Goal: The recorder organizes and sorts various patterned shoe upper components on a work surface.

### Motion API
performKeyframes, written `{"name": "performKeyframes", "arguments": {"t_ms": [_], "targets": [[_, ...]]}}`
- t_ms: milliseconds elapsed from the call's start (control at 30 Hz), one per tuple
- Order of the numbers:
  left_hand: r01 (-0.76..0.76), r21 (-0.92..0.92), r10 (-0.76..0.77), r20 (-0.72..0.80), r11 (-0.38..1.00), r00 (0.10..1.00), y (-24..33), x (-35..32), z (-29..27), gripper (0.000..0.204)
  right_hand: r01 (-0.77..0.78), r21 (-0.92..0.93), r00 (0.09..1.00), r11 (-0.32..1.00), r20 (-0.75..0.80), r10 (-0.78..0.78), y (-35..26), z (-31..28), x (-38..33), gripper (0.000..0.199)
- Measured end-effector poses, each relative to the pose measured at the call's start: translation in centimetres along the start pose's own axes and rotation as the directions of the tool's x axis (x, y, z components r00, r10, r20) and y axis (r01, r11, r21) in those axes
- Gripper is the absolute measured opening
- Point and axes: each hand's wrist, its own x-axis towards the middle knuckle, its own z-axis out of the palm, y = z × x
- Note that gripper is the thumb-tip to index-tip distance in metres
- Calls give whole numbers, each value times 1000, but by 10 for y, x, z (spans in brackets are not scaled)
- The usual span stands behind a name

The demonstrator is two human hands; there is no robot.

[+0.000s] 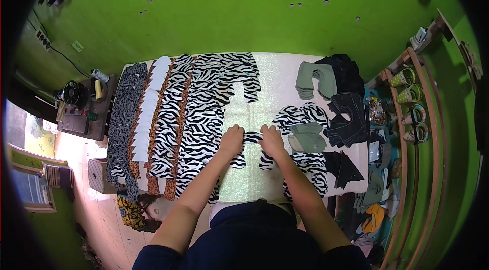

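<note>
A U-shaped piece of black-and-white zebra-print fabric lies over the pale table, its two ends hanging toward me. My left hand is closed on its left corner, and my right hand grips the right corner. Left of my left hand runs an overlapping row of zebra-print pieces. Close to my right hand is another stack of zebra-print pieces, with grey-green cut pieces on top. My fingertips are too small to make out in detail.
Rows of white, leopard-print and dark patterned pieces cover the table's left side. Grey-green and black pieces lie at the right. A sewing machine stands far left; a wooden rack with shoes is on the right.
</note>
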Motion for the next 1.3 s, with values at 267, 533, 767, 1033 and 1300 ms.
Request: {"name": "performKeyframes", "arguments": {"t_ms": [267, 533, 767, 1033, 1300], "targets": [[61, 20, -64, 324, 998, 944, -7, 26, -19, 25, 67, -53, 989, 996, 138, -59, 4, -8, 17, 25], [181, -338, -199, -18, 923, 980, -49, 70, -66, 23, 84, 437, 995, 896, 13, -100, 0, -36, 108, 32], [109, -288, -198, -303, 951, 932, -70, 108, -69, 23, 143, 364, 968, 920, -247, -53, -25, -23, 164, 31], [14, 161, 61, -453, 987, 889, -63, 105, -38, 46, 340, -177, 801, 924, -460, -383, -36, 13, 152, 45], [107, 264, -29, -283, 958, 959, -66, 93, -11, 52, 303, -247, 883, 920, -289, -369, -30, 31, 139, 53]]}}
